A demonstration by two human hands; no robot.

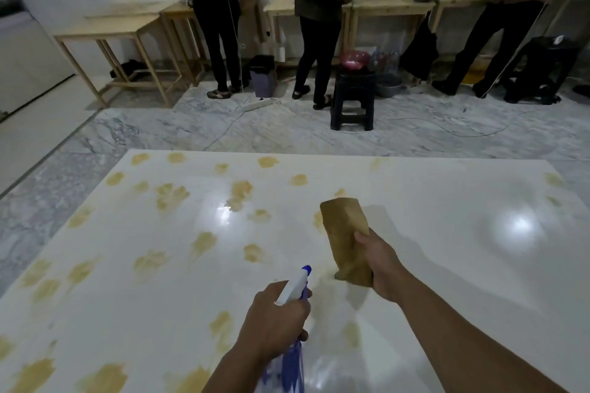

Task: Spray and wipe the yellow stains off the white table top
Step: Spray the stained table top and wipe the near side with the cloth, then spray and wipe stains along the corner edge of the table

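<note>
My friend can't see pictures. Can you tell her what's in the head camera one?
A person's left hand grips a spray bottle and the right hand holds a brown-stained cloth above a white table top dotted with yellow stains, mostly on its left side.

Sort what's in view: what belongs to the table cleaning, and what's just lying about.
For the job: spray bottle in left hand, cloth in right hand, stains, table top.

Lying about: stool, bin, power strip.

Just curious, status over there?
Left hand grips spray bottle. Right hand holds cloth. Yellow stains cover table's left side. Nothing blocking.
</note>
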